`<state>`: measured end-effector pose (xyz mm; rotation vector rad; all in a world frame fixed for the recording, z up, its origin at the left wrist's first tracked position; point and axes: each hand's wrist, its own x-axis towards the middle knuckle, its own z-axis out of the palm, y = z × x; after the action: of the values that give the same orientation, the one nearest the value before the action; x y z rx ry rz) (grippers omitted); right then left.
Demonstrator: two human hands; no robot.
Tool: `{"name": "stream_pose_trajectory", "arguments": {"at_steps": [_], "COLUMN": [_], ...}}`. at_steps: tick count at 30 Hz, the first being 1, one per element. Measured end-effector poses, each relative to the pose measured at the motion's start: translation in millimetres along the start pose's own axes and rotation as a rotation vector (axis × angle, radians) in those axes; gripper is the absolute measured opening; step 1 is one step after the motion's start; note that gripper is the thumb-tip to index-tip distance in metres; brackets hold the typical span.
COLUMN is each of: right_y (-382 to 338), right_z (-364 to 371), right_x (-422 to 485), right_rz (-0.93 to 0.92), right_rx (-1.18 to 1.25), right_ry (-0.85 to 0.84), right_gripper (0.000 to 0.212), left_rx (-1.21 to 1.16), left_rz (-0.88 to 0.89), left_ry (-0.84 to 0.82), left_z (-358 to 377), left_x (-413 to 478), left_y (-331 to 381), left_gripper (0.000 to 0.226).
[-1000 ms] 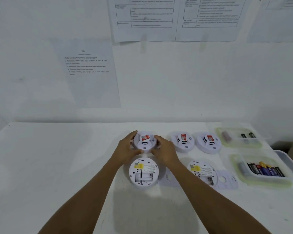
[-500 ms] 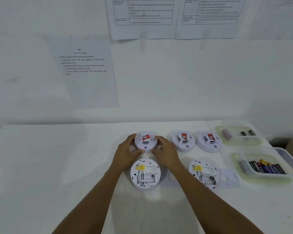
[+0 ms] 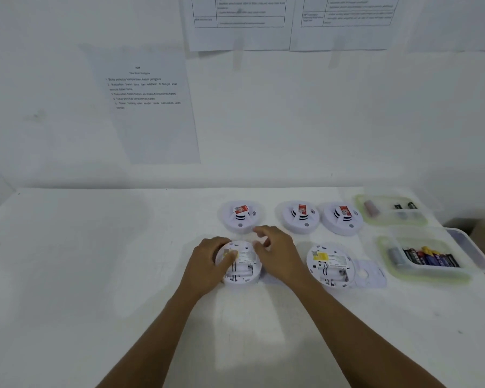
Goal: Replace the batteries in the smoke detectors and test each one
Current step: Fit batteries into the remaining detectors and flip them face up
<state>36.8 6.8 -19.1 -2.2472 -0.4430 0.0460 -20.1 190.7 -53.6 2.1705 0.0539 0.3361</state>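
- My left hand (image 3: 207,264) wraps the left rim of the near detector (image 3: 240,266), thumb laid across its yellow label; I am gripping it.
- That detector lies on the white table (image 3: 95,275), back side up, its open battery bay facing the ceiling. The bay's slots run toward me and away from me, with the yellow label at the far-left edge.
- My right hand (image 3: 277,254) sits just beside the detector's right rim, fingers loosely curled and blurred; I cannot tell whether they touch it or hold anything.
- A second upturned detector (image 3: 331,264) lies well to the right, bay up too, with a loose round cover (image 3: 371,274) touching its right side.
- Three detectors stand face up in a row behind: left one (image 3: 240,215), middle one (image 3: 300,215), right one (image 3: 343,217), each with a red tag on top.
- At the far right, a near tray (image 3: 431,273) holds batteries (image 3: 429,256) lying side by side; a far tray (image 3: 360,204) holds a few more.
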Motion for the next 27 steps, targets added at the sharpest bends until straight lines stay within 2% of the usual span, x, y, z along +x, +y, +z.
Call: {"name": "stream_pose_trajectory", "arguments": {"at_steps": [4, 7, 11, 13, 16, 18, 22, 27], "right_y": [0.6, -2.2, -12.6, -15.9, -15.8, -10.2, 11.3, 40.3], "right_z": [-1.6, -5.9, -25.1, -38.3, -59.9, -76.7, -111.9, -148.7], "right_x": [-17.7, -26.2, -31.1, -31.6, -31.5, -31.7, -32.9, -29.0], "right_rz": [-0.079, -0.070, -0.014, 0.017, 0.088, 0.073, -0.010, -0.021], "right_rx": [-0.096, -0.043, 0.219, 0.311, 0.380, 0.327, 0.125, -0.076], "right_ry": [-0.088, -0.095, -0.031, 0.026, 0.174, 0.287, 0.374, 0.427], "right_gripper": [0.030, 0.028, 0.021, 0.016, 0.006, 0.008, 0.013, 0.019], "left_rx": [-0.021, -0.126, -0.568, -0.878, -1.282, -1.419, -1.527, -1.559], "left_rz": [0.030, 0.017, -0.130, -0.301, -0.518, -0.581, -0.604, -0.605], "left_ry": [0.053, 0.115, 0.183, 0.175, 0.069, -0.052, -0.270, -0.331], "left_z": [5.1, 10.9, 18.5, 25.8, 38.4, 47.2, 66.2, 99.6], "left_x": [-9.8, -16.0, -20.8, -14.7, -2.8, 2.9, 11.9, 23.7], "left_y": [7.7, 19.7, 62.4, 86.0, 113.4, 128.7, 152.1, 169.6], "left_gripper": [0.043, 0.025, 0.014, 0.026, 0.049, 0.050, 0.052, 0.054]}}
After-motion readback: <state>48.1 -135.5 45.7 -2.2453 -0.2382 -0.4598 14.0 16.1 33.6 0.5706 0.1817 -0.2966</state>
